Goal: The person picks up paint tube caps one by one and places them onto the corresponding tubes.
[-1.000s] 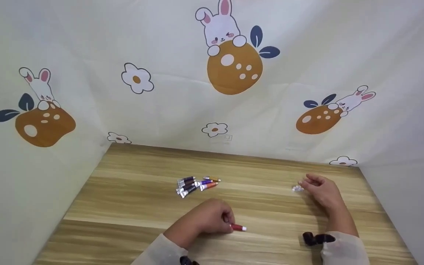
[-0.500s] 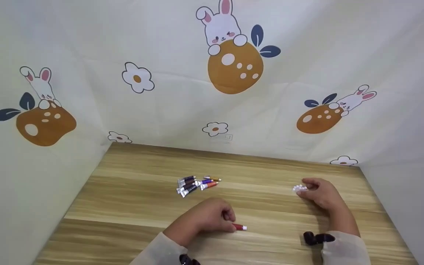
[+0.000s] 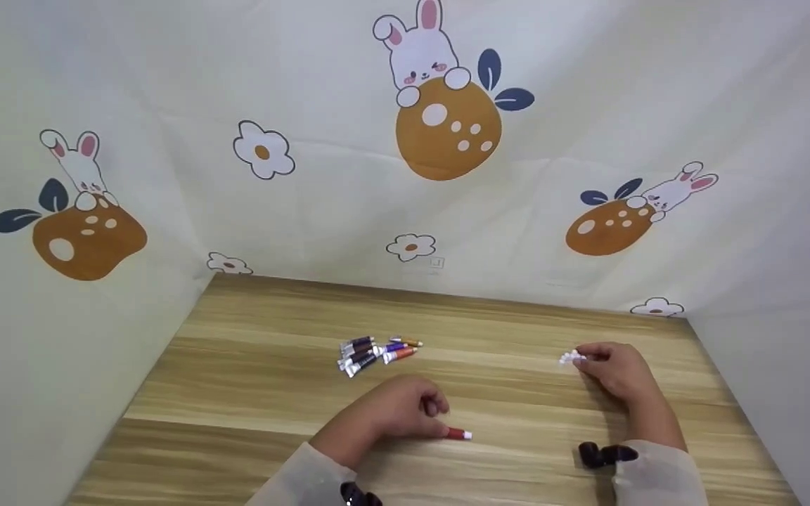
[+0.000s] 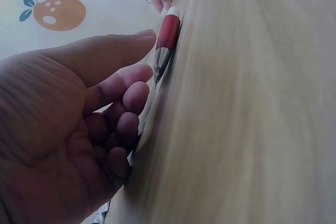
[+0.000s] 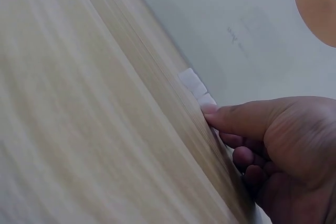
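Observation:
In the head view, a small red paint tube with a white cap and silver end lies on the wooden table. My left hand rests beside it, fingers loosely curled. Seen from the left wrist, a gap shows between thumb and forefinger, and the tube lies just past their tips. Farther right, my right hand pinches at a small cluster of white pieces with thumb and forefinger. In the right wrist view the thumb touches the nearest white piece; the forefinger is mostly hidden. What these pieces are cannot be made out.
Several small paint tubes, dark, purple and orange, lie in a loose pile left of centre on the table. A pale curtain with rabbit and orange prints stands around the back and sides.
My right thumb and forefinger have come down around the white pieces and drawn closer together. My left fingers have shifted slightly about the red tube, which stays nearly in place.

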`<action>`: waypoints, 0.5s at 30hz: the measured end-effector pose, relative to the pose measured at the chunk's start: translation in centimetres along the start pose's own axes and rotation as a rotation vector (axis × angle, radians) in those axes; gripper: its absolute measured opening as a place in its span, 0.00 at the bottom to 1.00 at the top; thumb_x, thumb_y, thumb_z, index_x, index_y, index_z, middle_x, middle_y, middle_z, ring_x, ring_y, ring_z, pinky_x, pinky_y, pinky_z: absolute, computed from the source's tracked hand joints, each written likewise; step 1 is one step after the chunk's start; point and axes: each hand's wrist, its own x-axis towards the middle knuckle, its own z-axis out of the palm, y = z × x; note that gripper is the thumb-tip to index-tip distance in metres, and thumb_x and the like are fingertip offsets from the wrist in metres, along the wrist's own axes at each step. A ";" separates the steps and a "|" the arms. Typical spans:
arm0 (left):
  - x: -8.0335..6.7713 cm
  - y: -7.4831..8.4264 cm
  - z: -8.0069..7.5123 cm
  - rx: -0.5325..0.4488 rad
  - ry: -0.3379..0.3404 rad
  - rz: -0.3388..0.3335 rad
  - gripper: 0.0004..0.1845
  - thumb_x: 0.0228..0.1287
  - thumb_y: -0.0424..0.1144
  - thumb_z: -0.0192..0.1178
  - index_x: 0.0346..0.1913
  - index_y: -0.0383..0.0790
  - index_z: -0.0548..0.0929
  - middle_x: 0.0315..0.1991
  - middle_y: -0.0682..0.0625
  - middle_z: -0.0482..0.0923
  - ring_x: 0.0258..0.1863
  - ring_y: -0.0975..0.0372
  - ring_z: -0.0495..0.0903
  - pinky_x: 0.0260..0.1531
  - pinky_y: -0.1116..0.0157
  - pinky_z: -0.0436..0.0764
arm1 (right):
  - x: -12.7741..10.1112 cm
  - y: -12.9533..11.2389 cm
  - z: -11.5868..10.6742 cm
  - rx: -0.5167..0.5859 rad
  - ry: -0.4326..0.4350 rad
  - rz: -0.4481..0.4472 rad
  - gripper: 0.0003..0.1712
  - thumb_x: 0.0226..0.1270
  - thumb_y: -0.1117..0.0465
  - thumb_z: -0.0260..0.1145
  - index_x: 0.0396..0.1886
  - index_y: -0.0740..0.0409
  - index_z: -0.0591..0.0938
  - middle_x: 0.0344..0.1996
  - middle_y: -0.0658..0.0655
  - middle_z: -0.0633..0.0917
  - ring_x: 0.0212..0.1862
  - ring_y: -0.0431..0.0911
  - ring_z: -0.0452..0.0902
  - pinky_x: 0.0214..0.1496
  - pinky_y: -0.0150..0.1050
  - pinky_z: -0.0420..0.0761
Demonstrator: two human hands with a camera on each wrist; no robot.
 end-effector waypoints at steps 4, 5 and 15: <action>0.2 -0.4 -0.3 -0.009 0.018 0.009 0.14 0.57 0.45 0.80 0.44 0.48 0.90 0.35 0.60 0.84 0.34 0.72 0.77 0.41 0.70 0.78 | 0.0 -0.1 0.0 -0.004 0.001 -0.002 0.20 0.73 0.49 0.74 0.56 0.58 0.90 0.58 0.65 0.89 0.60 0.59 0.82 0.63 0.51 0.79; 0.3 -0.5 -0.4 -0.008 0.028 0.016 0.15 0.57 0.45 0.80 0.46 0.48 0.91 0.35 0.60 0.84 0.34 0.72 0.77 0.41 0.70 0.79 | 0.0 -0.1 0.0 -0.002 0.001 0.005 0.20 0.73 0.49 0.74 0.56 0.58 0.90 0.57 0.65 0.89 0.60 0.58 0.82 0.62 0.50 0.79; 0.7 -1.7 -2.2 -0.004 0.246 0.055 0.23 0.63 0.47 0.78 0.58 0.43 0.88 0.48 0.51 0.87 0.50 0.59 0.84 0.54 0.59 0.83 | 0.0 -0.2 -0.3 -0.008 -0.003 0.072 0.24 0.70 0.46 0.75 0.55 0.60 0.90 0.57 0.66 0.89 0.58 0.59 0.82 0.61 0.52 0.80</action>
